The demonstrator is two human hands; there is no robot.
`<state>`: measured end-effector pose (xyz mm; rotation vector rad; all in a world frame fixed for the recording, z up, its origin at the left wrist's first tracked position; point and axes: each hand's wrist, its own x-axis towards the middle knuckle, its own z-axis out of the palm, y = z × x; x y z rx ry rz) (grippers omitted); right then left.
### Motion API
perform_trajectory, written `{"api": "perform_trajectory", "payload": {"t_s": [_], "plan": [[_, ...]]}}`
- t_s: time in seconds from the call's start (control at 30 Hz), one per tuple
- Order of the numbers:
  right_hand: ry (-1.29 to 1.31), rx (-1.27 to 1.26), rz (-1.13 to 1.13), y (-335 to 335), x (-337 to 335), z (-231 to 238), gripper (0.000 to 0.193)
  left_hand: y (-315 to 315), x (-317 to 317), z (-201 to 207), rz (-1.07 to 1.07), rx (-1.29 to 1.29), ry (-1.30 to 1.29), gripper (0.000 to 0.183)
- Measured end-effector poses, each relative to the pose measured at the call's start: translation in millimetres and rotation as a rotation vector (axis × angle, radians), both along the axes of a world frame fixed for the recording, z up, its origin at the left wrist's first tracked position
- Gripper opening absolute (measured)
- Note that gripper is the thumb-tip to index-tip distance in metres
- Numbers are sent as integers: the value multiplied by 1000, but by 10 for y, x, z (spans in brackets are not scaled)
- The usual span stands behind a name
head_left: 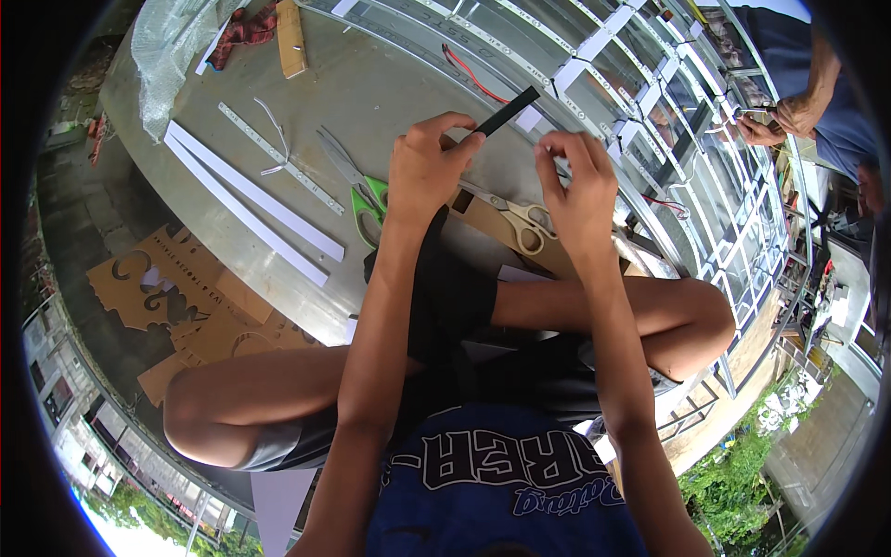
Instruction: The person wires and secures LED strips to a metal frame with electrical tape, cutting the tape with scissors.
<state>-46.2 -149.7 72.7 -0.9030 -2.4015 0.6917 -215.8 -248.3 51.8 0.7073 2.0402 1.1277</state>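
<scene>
The left hand (429, 167) pinches a black strip (509, 110), upper centre — the right hand (581, 190) curls apart beside it, grip unclear. Cream-handled scissors (516, 216) between wrists, green-handled scissors (362, 197) left, 2 white strips (297, 221) centre left — metal framework (531, 72) upper right.

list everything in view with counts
black strip: 1, black, upper centre
green scissors: 1, green, left
cream scissors: 1, cream, centre
long strips: 2, white, left
dotted strip: 1, silver, left
metal frame: 1, silver, upper right
wood: 1, tan, top
patterned cloth: 1, red, top left
clear wrap: 1, clear, top left
cardboard: several, brown, lower left
table: 1, grey, centre
co-worker's hands: 2, upper right
shirt: 1, blue, bottom
legs: 2, lower centre
left hand: 1, centre
right hand: 1, centre
</scene>
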Motion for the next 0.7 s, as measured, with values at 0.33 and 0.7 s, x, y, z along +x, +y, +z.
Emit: {"api": "perform_trajectory", "payload": {"t_s": [0.33, 0.7], "plan": [[-532, -133, 67, -347, 651, -776, 28, 51, -8, -168, 29, 184, 7, 16], [-378, -502, 55, -213, 1046, -41, 27, 76, 69, -57, 108, 173, 72, 13]]}}
